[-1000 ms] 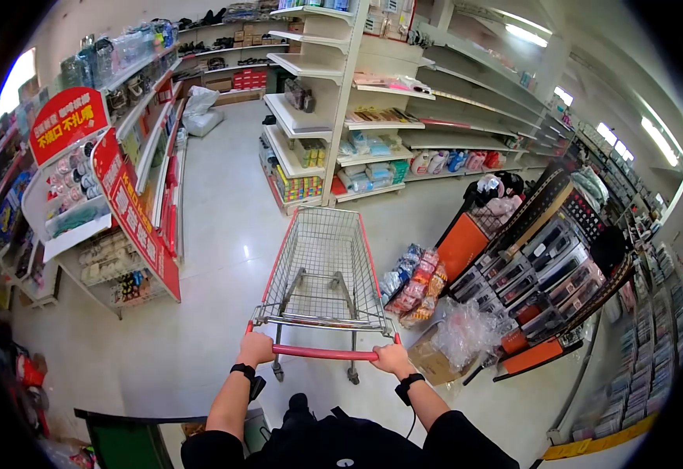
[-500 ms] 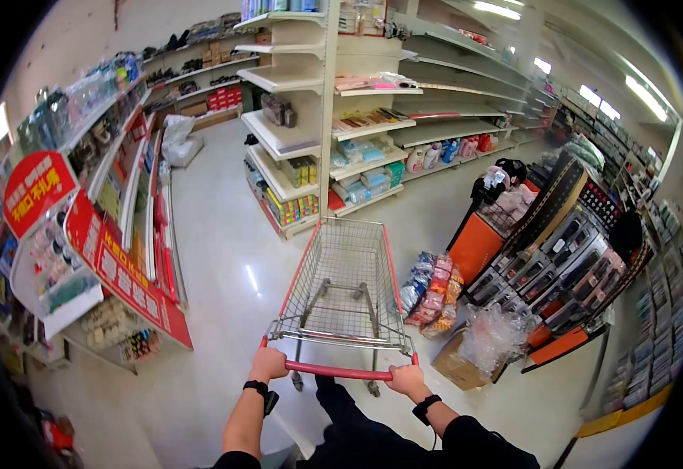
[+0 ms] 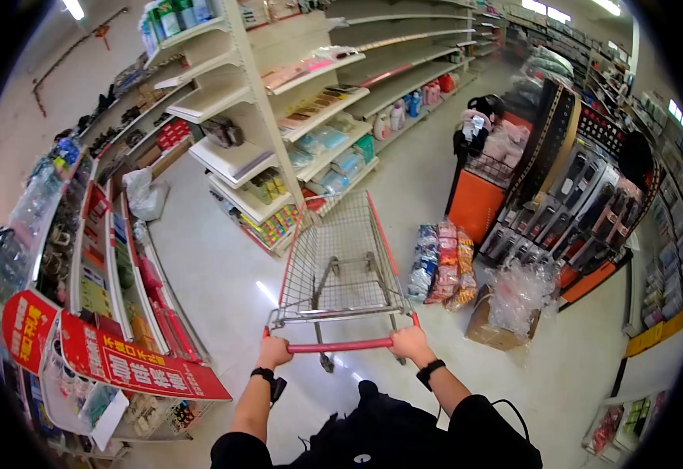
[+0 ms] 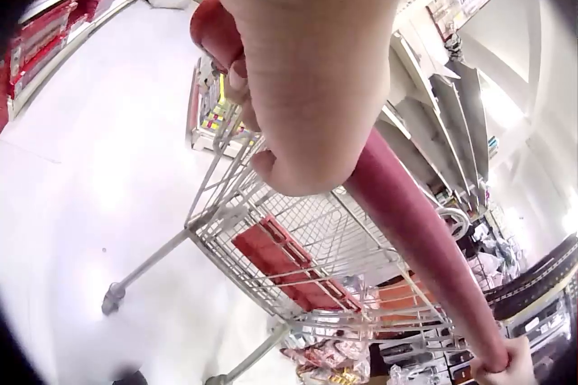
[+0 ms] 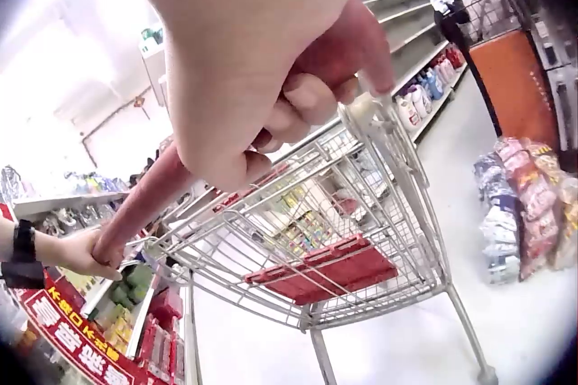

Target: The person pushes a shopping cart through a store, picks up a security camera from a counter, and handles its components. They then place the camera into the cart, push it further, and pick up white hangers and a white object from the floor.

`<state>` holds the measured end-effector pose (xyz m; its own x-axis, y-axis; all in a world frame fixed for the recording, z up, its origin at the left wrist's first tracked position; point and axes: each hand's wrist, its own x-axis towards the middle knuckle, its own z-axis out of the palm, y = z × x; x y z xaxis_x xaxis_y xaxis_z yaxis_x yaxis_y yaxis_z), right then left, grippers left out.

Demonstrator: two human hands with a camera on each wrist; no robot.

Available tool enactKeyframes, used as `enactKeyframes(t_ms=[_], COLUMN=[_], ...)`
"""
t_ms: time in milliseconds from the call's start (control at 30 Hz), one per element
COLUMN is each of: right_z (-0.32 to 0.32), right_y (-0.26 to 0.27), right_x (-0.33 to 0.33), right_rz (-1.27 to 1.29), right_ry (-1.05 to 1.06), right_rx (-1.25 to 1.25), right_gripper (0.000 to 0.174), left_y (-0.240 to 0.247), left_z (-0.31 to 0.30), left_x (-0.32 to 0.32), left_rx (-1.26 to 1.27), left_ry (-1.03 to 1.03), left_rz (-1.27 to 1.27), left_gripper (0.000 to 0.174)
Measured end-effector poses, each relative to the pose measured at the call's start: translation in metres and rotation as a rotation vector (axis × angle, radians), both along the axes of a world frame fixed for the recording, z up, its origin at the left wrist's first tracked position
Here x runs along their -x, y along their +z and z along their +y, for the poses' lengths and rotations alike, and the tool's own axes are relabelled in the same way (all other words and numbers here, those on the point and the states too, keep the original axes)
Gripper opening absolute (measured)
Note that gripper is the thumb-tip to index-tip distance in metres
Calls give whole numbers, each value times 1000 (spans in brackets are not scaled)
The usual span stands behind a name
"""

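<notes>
A wire shopping cart (image 3: 341, 258) with red trim stands in front of me, its basket bare. My left hand (image 3: 273, 352) grips the left end of its red handlebar (image 3: 340, 345). At the other end of the bar, my right hand (image 3: 410, 344) is wrapped round it too. In the left wrist view the left hand (image 4: 302, 87) curls over the bar beside its red end bend. The right wrist view shows fingers of the right hand (image 5: 262, 69) curled under the bar, with a red folding flap (image 5: 325, 269) in the basket beyond.
A white shelf unit (image 3: 240, 148) stands just past the cart's front. Bagged snack packs (image 3: 441, 266) and a cardboard box (image 3: 502, 320) with clear plastic lie to the right, by an orange-based display rack (image 3: 478, 207). Left are shelves with a red sign (image 3: 138, 356); a white sack (image 3: 144, 194) lies beyond.
The view has swung right, and the cart has come closer to the shelf unit and the snack packs. The red sign sits lower left. Both hands have stayed on the handlebar.
</notes>
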<state>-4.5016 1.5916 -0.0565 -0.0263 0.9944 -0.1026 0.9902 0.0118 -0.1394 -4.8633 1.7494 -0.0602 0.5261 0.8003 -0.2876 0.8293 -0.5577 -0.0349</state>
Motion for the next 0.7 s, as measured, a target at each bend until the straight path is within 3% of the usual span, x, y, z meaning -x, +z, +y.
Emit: enactKeyframes(t_ms=[300,700], right_z=[84,204], right_y=[-1,4], right_x=[-20,17], right_rz=[13,-19], right_ry=[-47,-220], right_rx=[-33,13], right_gripper=[23,22], left_y=[3,0], left_z=[96,268], left_x=[-21,-18], left_rx=[-7,-43], left_ry=[-105,-266], left_rz=[23,-136], left_gripper=[25,24])
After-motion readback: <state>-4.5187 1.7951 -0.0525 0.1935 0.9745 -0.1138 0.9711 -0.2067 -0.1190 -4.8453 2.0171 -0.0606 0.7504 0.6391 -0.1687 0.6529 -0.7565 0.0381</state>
